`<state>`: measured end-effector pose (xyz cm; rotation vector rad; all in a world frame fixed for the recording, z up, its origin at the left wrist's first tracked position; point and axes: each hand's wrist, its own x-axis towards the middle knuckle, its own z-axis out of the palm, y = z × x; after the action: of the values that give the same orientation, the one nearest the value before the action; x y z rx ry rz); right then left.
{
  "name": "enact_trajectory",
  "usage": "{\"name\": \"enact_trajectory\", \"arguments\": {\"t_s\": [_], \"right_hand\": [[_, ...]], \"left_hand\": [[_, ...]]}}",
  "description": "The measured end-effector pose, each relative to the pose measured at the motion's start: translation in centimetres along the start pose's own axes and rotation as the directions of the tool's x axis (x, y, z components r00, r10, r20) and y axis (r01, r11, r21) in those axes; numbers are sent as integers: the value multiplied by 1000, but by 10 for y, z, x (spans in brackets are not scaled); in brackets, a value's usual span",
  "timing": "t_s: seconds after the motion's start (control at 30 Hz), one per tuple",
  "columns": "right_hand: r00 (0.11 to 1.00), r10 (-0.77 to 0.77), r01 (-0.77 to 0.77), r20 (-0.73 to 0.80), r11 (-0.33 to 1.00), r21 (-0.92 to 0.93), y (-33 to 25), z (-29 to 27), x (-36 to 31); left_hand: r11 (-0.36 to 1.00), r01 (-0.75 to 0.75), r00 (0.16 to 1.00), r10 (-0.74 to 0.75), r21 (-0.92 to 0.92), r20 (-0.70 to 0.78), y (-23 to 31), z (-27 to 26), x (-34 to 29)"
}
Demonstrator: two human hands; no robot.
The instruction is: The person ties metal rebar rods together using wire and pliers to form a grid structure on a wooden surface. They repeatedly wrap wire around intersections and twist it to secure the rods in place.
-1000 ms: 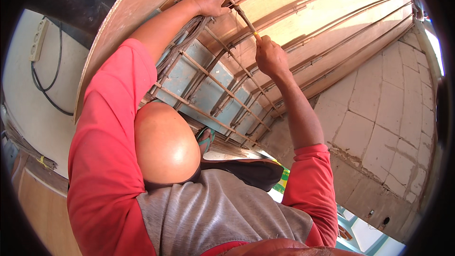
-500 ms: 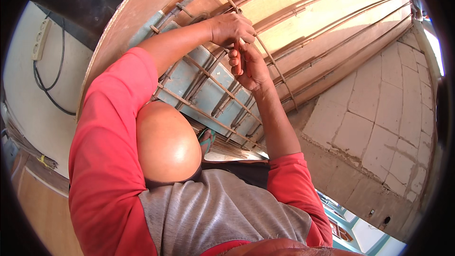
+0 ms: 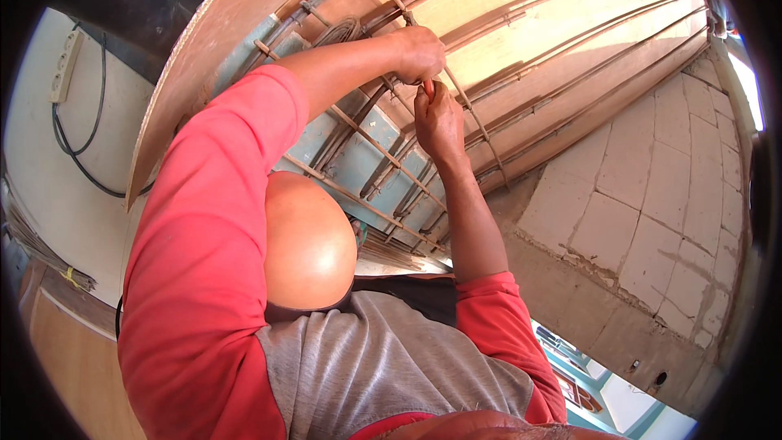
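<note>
My right hand (image 3: 441, 122) is closed round a red-handled tool (image 3: 428, 89); it looks like pliers, but its head is hidden. My left hand (image 3: 421, 55) sits just above it with the fingers curled. Whatever they hold is hidden from view. Both hands meet over a steel rebar grid (image 3: 358, 127), close to a cross bar (image 3: 475, 118). A coil of thin tie wire (image 3: 345, 30) lies on the bars beside my left forearm.
Long rebars (image 3: 562, 33) run along plywood formwork (image 3: 521, 12) to the far right. Light blue panels (image 3: 358, 163) lie under the grid. At right stands a block wall (image 3: 635, 195). A power strip (image 3: 65, 65) with a black cable lies at left. My bent knee (image 3: 309, 240) is below the grid.
Both hands have shifted slightly right. My right wrist has turned, so the red handle shows less between the hands. My left forearm has moved off the wire coil, which now shows.
</note>
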<state>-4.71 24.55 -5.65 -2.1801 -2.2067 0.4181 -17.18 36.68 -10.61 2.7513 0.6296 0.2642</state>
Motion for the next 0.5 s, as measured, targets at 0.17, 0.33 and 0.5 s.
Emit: {"name": "enact_trajectory", "arguments": {"t_s": [0.17, 0.33, 0.5], "right_hand": [[992, 111, -119, 64, 983, 142, -16, -3, -1], [796, -171, -603, 581, -324, 730, -16, 20, -5], [821, 226, -564, 524, 173, 808, -32, 8, -11]], "left_hand": [[991, -77, 952, 40, -111, -304, -5, 8, -16], [955, -264, 805, 141, -136, -577, -13, 32, -49], [980, -189, 975, 181, -55, -128, -17, 12, -34]]}}
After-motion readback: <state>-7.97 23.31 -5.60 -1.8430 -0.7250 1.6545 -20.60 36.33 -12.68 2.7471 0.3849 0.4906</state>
